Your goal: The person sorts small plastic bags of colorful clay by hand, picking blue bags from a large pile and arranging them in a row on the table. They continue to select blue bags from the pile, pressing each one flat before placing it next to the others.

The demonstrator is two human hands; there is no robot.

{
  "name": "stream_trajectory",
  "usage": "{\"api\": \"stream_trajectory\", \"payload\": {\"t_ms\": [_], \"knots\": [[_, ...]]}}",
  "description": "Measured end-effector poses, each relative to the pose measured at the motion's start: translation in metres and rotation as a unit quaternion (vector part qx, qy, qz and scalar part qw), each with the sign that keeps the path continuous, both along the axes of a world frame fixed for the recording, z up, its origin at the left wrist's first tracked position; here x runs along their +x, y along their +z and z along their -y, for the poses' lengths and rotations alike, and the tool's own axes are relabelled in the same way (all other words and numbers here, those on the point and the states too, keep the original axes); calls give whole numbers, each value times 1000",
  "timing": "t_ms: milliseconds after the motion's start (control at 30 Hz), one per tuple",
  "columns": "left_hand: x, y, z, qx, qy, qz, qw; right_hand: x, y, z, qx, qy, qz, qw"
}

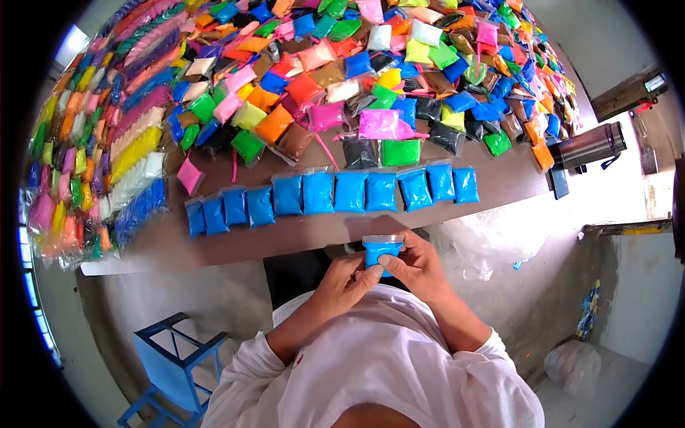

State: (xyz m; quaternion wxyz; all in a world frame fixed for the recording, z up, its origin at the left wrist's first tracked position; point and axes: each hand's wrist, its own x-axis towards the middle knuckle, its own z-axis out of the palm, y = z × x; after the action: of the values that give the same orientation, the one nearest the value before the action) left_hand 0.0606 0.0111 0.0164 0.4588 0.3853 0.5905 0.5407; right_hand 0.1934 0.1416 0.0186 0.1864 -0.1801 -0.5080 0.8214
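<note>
A small blue packet (382,250) with a clear top edge is held in front of the white shirt, near the table's front edge. My left hand (345,284) grips its left lower side, thumb on the front. On its right side my right hand (416,265) has its thumb pressed on the front and fingers behind. Just beyond the hands, a row of several blue packets (317,192) lies along the front of the brown table (300,232). Behind the row is a large heap of packets (328,118) in many colours.
Stacked strips of coloured packets (135,153) cover the table's left side. A metal flask (589,145) lies at the right edge beside a dark phone-like object (559,182). Clear plastic (492,239) is on the floor at right, a blue stool (171,364) at lower left.
</note>
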Motion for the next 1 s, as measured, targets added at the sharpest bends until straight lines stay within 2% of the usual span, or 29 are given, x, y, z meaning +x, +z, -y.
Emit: {"api": "stream_trajectory", "payload": {"t_ms": [167, 367, 400, 467, 533, 567, 633, 700, 767, 800, 833, 900, 967, 1000], "knots": [[-3, 2, 7, -40, -14, 6, 999, -2, -3, -13, -6, 158, 90, 983], [-9, -7, 7, -47, -51, 13, 998, -10, -11, -9, 39, 92, 44, 994], [-8, -5, 5, -32, -30, 45, 998, -12, -13, -11, 39, 92, 45, 994], [-10, -11, 4, -17, -10, 79, 997, -15, -16, -14, 21, 102, -28, 994], [-12, -27, 10, -12, -74, 165, 983, -16, -9, -18, -12, 127, -9, 992], [-9, -28, 11, -15, -73, 168, 983, -15, -6, -19, -41, 154, 5, 987], [0, -27, 10, -12, -99, 309, 946, -16, -8, -20, -29, 167, -10, 986], [3, -33, 15, -2, -128, 348, 929, -17, -9, -22, -13, 179, -27, 983], [3, -29, 14, 6, -157, 386, 909, -15, -11, -26, -28, 235, -37, 971], [3, -16, 11, -19, -88, 424, 901, -13, 0, -30, -113, 273, -1, 955], [5, -9, 9, -45, -18, 459, 887, -13, 1, -29, -114, 275, -1, 955], [8, -25, 12, -6, -1, 481, 877, -14, 1, -27, -40, 289, -35, 956], [4, -30, 14, 5, -54, 516, 855, -16, 7, -23, -54, 298, -20, 953], [5, -26, 15, -19, 4, 543, 840, -16, 8, -15, -24, 236, -1, 971]]}}
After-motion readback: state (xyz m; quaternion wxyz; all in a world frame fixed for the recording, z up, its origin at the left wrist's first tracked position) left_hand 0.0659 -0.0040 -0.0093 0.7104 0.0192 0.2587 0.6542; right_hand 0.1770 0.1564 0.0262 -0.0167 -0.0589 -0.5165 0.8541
